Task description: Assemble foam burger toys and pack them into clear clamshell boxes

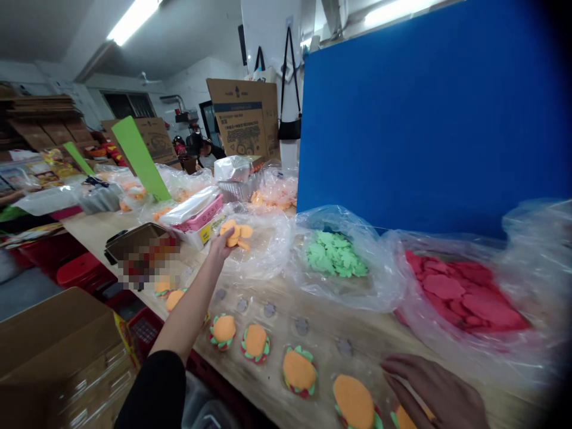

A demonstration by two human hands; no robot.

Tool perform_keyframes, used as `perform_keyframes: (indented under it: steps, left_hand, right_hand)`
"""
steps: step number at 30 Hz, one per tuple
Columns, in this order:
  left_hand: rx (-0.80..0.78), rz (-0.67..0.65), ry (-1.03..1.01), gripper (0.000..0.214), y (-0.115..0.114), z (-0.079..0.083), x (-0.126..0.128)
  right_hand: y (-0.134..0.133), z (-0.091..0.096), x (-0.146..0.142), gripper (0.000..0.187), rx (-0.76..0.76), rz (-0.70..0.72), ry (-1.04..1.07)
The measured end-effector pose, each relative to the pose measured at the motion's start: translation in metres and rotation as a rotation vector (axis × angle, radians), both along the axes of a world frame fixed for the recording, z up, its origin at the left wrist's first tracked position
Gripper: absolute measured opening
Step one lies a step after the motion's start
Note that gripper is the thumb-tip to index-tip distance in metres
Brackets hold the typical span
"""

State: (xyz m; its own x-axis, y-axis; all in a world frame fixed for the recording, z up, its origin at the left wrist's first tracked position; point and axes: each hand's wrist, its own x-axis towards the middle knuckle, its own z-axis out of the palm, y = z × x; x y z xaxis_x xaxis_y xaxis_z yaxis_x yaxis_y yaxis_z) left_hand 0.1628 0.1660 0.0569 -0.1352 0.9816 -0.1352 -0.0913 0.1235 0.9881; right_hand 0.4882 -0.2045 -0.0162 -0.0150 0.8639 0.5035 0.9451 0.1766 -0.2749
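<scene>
My left hand (222,243) is closed round several flat orange pieces (232,233), above a clear plastic bag (268,253). My right hand (440,387) is at the lower right, fingers stretched out and a little apart, over an orange-topped stack (406,418) that it partly covers; whether it touches the stack I cannot tell. Along the table's near side runs a row of similar burger-like stacks, among them one (299,369) with orange on top and green and red edges showing. Behind the row lie small grey pieces (301,325), seemingly in clear packaging.
Green frilly pieces (337,253) fill one open bag and red pieces (465,292) another. A blue panel (429,119) stands behind them. A pink box (199,214) and a dark tray (134,241) are at left. A cardboard box (58,333) stands below; a person (208,152) is beyond.
</scene>
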Motion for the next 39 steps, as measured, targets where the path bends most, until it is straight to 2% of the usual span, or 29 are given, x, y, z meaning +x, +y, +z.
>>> perform_keyframes:
  steps: [4,8,11,15,18,21,26,30,32,35,39]
  left_hand:
    - [-0.062,-0.103,-0.192,0.023,-0.025,0.021,0.015]
    - [-0.115,-0.237,-0.304,0.019,-0.068,0.040,0.052]
    - [-0.209,-0.403,-0.429,0.017,-0.118,0.046,0.094]
    - [-0.367,-0.656,-0.603,0.018,-0.198,0.044,0.155]
    - [-0.488,-0.753,-0.690,0.017,-0.254,0.037,0.196]
    - [-0.582,-0.795,-0.727,0.018,-0.296,0.029,0.231]
    - [-0.636,-0.768,-0.761,0.021,-0.347,0.018,0.273]
    - [-0.668,-0.770,-0.784,0.020,-0.378,0.010,0.298]
    - [-0.668,-0.779,-0.803,0.021,-0.390,0.005,0.308]
    - [-0.678,-0.808,-0.794,0.024,-0.403,-0.003,0.319]
    - [-0.699,-0.881,-0.735,0.028,-0.415,-0.011,0.333]
  right_hand:
    - [0.010,0.020,-0.023,0.021,-0.012,0.034,0.091]
    - [0.013,0.051,-0.039,0.023,-0.026,-0.038,0.341]
    - [0.017,0.073,-0.044,0.023,0.073,-0.046,0.379]
    - [0.010,0.088,-0.040,0.037,0.245,0.009,0.251]
    - [-0.013,0.087,-0.027,0.035,0.272,-0.048,0.236]
    - [-0.049,0.080,-0.006,0.021,0.329,-0.150,0.418]
    - [-0.104,0.067,0.029,0.019,0.346,-0.309,1.009]
    - [-0.128,0.056,0.053,0.024,0.420,-0.368,1.550]
    - [-0.138,0.051,0.063,0.026,0.459,-0.370,1.714]
    - [-0.152,0.047,0.074,0.025,0.499,-0.429,1.697]
    - [-0.169,0.048,0.082,0.020,0.487,-0.487,1.282]
